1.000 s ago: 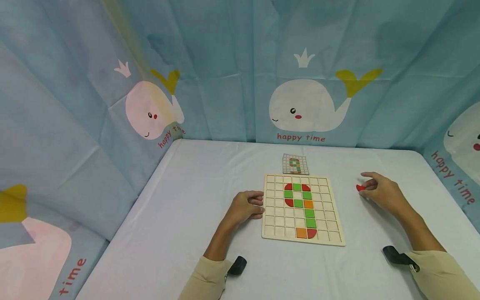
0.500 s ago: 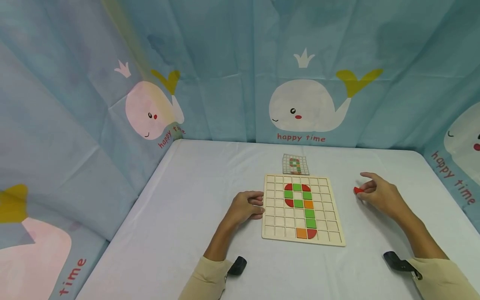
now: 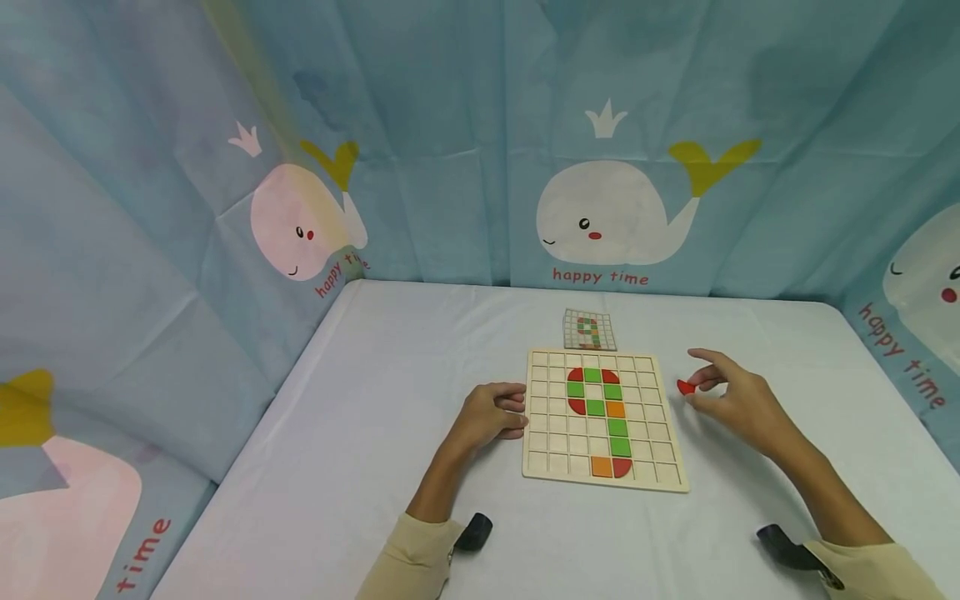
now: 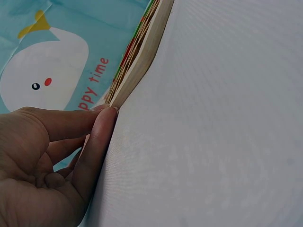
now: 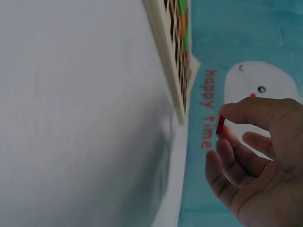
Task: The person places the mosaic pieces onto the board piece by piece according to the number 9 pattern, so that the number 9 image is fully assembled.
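Observation:
A square wooden grid board [image 3: 558, 443] lies flat on the table, with red, green and orange tiles set in a shape like a 9. At the board's left edge my left hand [image 3: 480, 417] rests, its fingertips touching the side; the left wrist view shows thumb and fingers [image 4: 102, 127] against the wooden rim. Just right of the board, my right hand [image 3: 738, 407] pinches a small red tile [image 3: 685, 387] between thumb and finger, held above the table. In the right wrist view this tile [image 5: 220, 124] is seen edge-on and the other fingers are loosely bent.
Behind the board lies a small card [image 3: 576, 340] printed with a grid and a similar coloured 9. White cloth covers the table [image 3: 390, 375]. A blue curtain [image 3: 450, 208] with whale prints stands along the back and sides.
My right hand has moved left towards the board, carrying the red tile. My left hand stays at the board's left edge, and the tiles on the board look the same.

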{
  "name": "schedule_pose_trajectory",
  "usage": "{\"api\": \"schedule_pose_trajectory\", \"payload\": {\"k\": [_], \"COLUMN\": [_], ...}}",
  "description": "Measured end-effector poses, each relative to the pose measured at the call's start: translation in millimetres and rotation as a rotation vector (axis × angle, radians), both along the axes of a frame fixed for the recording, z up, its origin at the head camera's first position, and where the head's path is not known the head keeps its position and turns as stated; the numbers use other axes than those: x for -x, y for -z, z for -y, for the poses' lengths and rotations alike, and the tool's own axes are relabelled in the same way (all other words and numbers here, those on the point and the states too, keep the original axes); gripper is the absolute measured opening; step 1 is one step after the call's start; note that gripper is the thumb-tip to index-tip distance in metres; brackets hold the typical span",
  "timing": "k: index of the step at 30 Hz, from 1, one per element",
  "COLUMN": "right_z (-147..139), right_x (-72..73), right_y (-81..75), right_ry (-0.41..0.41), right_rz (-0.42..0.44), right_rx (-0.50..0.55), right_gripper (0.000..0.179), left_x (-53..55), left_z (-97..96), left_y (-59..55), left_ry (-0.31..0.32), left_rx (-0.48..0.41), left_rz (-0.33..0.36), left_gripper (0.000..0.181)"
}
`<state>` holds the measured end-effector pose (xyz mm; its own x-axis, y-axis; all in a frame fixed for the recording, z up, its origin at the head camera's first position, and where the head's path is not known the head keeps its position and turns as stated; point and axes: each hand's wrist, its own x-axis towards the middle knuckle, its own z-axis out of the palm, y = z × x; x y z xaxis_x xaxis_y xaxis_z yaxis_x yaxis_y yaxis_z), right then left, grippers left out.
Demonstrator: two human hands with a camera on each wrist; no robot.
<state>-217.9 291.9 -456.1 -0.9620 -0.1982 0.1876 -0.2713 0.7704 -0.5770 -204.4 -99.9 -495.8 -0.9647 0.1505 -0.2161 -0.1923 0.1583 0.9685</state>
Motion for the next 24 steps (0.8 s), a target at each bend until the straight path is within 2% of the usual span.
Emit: {"api": "schedule_pose_trajectory", "payload": {"k": [8, 15, 24], "right_z": [27.5, 49.1, 70.5], "right_x": [-13.2, -25.8, -37.0], "right_y": [-6.8, -11.9, -10.6], "right_ry": [-0.082, -0.157, -0.221], "right_rz": [-0.054, -0.039, -0.007], "right_rx": [0.003, 0.058, 0.092], "right_gripper": [0.064, 0.064, 0.065], "left_x": [0.1, -0.4, 0.2], "left_z": [0.4, 0.5, -0.2], "left_y": [0.7, 0.9, 0.7], "left_ry": [0.005, 0.005, 0.005], "left_rx": [0.001, 0.005, 0.006], "left_rz": [-0.008, -0.009, -0.012], "left_gripper": [0.058, 0.057, 0.058]}}
